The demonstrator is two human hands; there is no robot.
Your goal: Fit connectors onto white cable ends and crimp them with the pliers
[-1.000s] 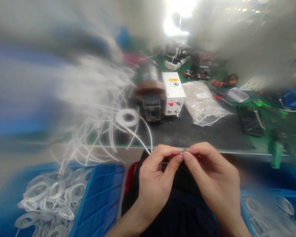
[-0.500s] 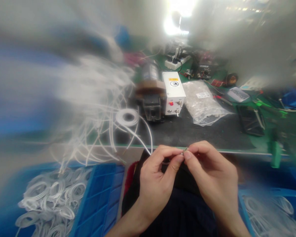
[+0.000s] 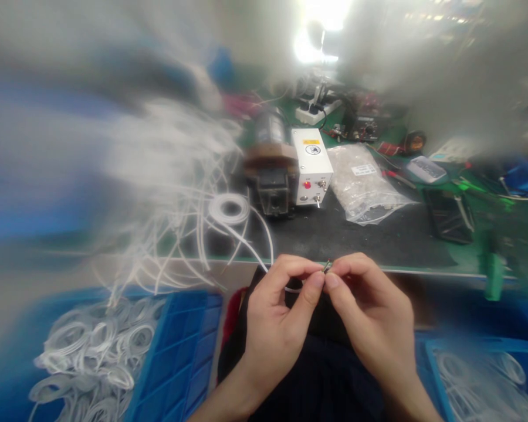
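My left hand is closed in a pinch on the end of a white cable. That cable runs from a coil on the bench edge and passes behind my left fingers. Thin wire ends, small and dark, poke out between my two hands' fingertips. My right hand pinches at these wire ends with thumb and forefinger, nearly touching the left fingertips. Both hands are just in front of the bench edge, above my dark clothing.
A machine with a white control box and lit red light stands behind my hands. Right of it lies a clear plastic bag. Loose white cables pile at left. Blue crates with coiled cables flank me; a dark phone-like slab lies right.
My right hand has shifted slightly left and its fingertips have changed position on the wires. The wire ends now show more clearly above the fingertips. The left hand barely moved.
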